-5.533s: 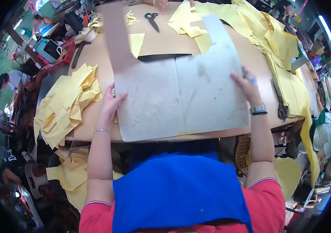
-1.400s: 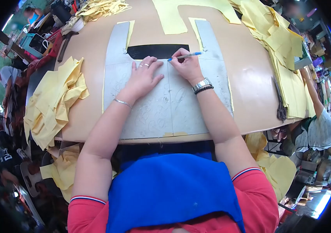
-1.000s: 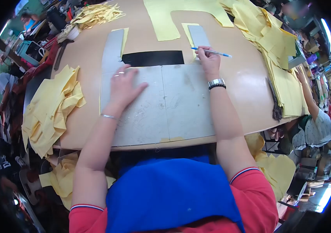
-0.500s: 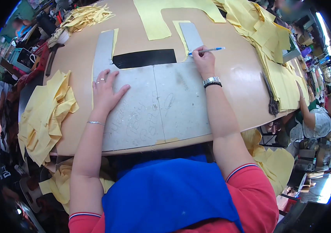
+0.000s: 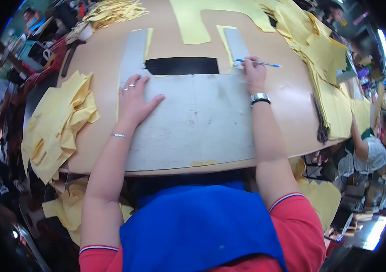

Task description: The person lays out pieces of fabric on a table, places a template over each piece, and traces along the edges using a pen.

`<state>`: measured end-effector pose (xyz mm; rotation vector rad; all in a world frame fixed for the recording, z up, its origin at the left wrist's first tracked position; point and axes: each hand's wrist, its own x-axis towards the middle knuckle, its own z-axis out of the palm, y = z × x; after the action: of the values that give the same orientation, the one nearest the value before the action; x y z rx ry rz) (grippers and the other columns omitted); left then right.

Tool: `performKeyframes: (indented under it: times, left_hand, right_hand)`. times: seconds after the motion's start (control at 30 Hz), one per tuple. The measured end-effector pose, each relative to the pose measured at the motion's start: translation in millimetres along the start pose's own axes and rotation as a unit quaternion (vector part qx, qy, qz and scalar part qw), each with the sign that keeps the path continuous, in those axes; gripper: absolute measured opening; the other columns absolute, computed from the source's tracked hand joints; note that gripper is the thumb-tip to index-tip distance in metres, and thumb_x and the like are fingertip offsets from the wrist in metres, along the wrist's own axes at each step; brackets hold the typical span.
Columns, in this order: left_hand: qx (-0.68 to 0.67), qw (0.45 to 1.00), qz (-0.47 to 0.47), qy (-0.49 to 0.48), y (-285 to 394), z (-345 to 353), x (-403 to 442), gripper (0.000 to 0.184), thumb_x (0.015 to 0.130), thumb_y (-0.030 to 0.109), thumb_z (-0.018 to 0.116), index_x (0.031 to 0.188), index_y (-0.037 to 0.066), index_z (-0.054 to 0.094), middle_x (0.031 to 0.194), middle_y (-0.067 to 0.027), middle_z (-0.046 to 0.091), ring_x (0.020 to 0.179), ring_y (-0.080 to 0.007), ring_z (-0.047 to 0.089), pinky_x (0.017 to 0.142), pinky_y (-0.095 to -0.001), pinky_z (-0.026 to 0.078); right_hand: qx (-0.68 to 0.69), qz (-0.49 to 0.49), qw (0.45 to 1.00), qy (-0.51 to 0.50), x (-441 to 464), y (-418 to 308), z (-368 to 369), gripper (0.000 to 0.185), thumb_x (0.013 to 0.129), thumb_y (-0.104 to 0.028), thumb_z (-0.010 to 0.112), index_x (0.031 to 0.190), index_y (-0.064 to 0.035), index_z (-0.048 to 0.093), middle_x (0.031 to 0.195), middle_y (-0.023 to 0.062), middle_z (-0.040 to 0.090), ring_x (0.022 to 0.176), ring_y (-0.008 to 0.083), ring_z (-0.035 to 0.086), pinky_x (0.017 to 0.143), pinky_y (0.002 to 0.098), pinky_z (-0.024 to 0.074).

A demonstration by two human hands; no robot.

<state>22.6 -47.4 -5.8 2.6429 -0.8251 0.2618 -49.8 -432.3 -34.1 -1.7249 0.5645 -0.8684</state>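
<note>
A grey U-shaped board (image 5: 193, 122) lies on the table with its two arms pointing away from me, and yellow cloth shows along its edges. My left hand (image 5: 135, 102) rests flat on the board's left part, fingers spread. In my right hand (image 5: 254, 76) is a blue pen (image 5: 265, 64), its tip at the inner edge of the board's right arm. Between the two arms lies a black rectangle (image 5: 184, 66).
Yellow cloth pieces (image 5: 61, 124) are heaped at the left, more (image 5: 324, 77) at the right beside dark-handled scissors (image 5: 322, 131). A yellow cut piece (image 5: 193, 25) and a pile of strips (image 5: 113, 12) lie at the back. A hammer (image 5: 69, 56) is at the left; a co-worker (image 5: 372, 152) is at the right.
The board, first held up in both hands, now lies on the table. My right hand has moved with the pen from the middle edge to the right arm; my left hand has shifted left.
</note>
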Motion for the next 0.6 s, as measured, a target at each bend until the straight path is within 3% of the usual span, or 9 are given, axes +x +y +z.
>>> performKeyframes:
  times: [0.13,0.37,0.6]
  left_hand:
    - [-0.001,1.0,-0.006,0.004,-4.5,0.7,-0.5,0.07,0.077,0.058,0.067,0.127,0.011,0.054,0.139,-0.015,0.043,0.133,-0.0302,0.037,0.108,-0.0526,0.027]
    - [-0.003,1.0,-0.026,-0.009,-2.1,1.9,-0.5,0.072,0.075,0.061,0.067,0.128,0.015,0.053,0.145,-0.0132,0.038,0.139,-0.0284,0.03,0.111,-0.0571,0.022]
    - [0.004,0.999,-0.037,-0.02,-0.9,-2.3,-0.1,0.07,0.077,0.06,0.066,0.129,0.016,0.053,0.145,-0.0131,0.04,0.139,-0.0287,0.031,0.111,-0.0559,0.022]
  right_hand:
    - [0.139,0.014,0.99,-0.033,-15.5,-33.7,35.0,0.014,0.089,-0.014,0.063,0.093,-0.0013,0.065,0.076,0.0051,0.069,0.067,0.0073,0.06,0.059,0.0228,0.0485]
    - [0.034,-0.04,0.97,-0.236,-69.3,-75.5,169.4,0.02,0.084,-0.021,0.064,0.088,-0.0012,0.067,0.073,0.0071,0.068,0.065,0.0101,0.062,0.06,0.0262,0.0499]
    - [-0.01,-0.078,0.962,-0.262,-85.6,-79.0,218.0,0.02,0.084,-0.018,0.062,0.091,0.0004,0.066,0.076,0.0116,0.069,0.07,0.0165,0.068,0.065,0.0297,0.0538]
